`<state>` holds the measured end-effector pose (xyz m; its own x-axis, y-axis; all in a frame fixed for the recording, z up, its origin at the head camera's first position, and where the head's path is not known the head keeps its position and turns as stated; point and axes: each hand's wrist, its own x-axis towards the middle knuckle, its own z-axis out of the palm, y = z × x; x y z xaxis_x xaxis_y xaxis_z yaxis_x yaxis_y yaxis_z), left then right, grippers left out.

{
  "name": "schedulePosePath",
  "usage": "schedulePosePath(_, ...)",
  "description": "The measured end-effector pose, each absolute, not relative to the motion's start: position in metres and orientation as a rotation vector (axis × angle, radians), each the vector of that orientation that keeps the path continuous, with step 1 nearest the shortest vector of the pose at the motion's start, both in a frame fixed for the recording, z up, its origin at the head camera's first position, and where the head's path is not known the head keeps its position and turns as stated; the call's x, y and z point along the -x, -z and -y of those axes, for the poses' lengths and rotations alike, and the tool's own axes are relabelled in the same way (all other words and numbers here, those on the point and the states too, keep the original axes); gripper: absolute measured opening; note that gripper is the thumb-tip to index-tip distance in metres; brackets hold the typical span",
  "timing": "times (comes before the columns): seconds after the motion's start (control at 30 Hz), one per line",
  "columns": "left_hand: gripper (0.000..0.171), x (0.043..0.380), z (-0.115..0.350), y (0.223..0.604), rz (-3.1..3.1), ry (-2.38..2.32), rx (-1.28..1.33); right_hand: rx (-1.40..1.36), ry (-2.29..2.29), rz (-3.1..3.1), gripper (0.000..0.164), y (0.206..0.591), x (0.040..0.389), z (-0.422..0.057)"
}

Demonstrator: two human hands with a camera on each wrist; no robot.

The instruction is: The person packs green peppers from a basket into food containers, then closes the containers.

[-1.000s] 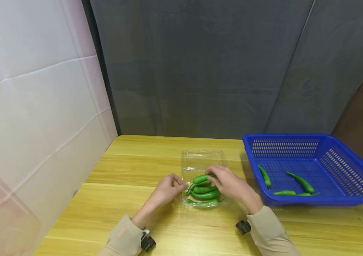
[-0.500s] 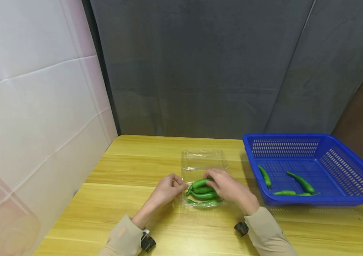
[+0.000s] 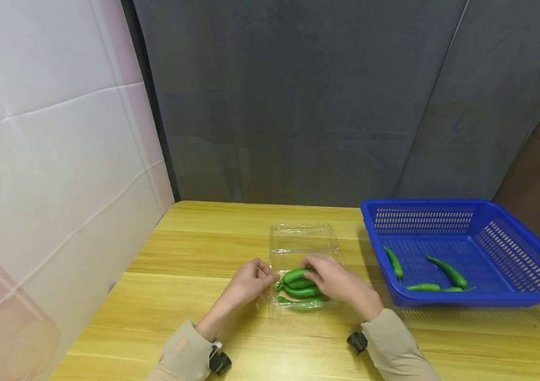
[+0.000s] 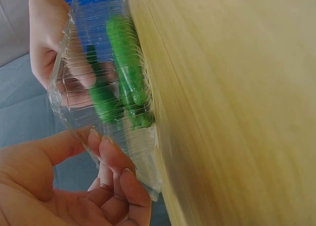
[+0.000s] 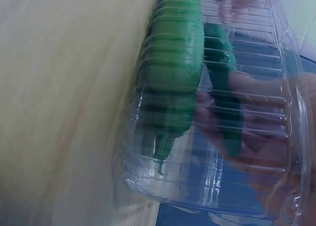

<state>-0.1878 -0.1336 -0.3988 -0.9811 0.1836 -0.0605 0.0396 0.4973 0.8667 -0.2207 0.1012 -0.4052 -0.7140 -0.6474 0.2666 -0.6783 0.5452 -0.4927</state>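
A clear plastic clamshell box lies unfolded on the table, its lid laid back. Several green chili peppers are in its near half. My left hand pinches the rim at the box's left side, seen close up in the left wrist view. Reaching into the box from the right, my right hand holds a green chili pepper between thumb and fingers, above the other peppers. The right fingertips show through the ribbed clear wall in both wrist views. Part of the held pepper is hidden behind the right hand in the head view.
To the right stands a blue plastic basket with several green chili peppers in it. The wooden table runs back to a grey curtain. A pale cloth wall closes the left side.
My right hand has moved slightly left and lower with the chili pepper, bringing it closer over the other peppers. The left hand and the box stay where they were.
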Motion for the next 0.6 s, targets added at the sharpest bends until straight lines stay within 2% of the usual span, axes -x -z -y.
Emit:
schedulePosePath(0.43,0.024,0.1875,0.1333,0.3981,-2.582,-1.493,-0.17,-1.142,-0.933,2.826,0.01,0.4051,0.2198,-0.1013)
schedulePosePath(0.6,0.024,0.1871,0.1329,0.3981,-2.588,-1.494,-0.184,-1.146,-0.886,2.841,0.006,0.405,0.2197,-0.1039)
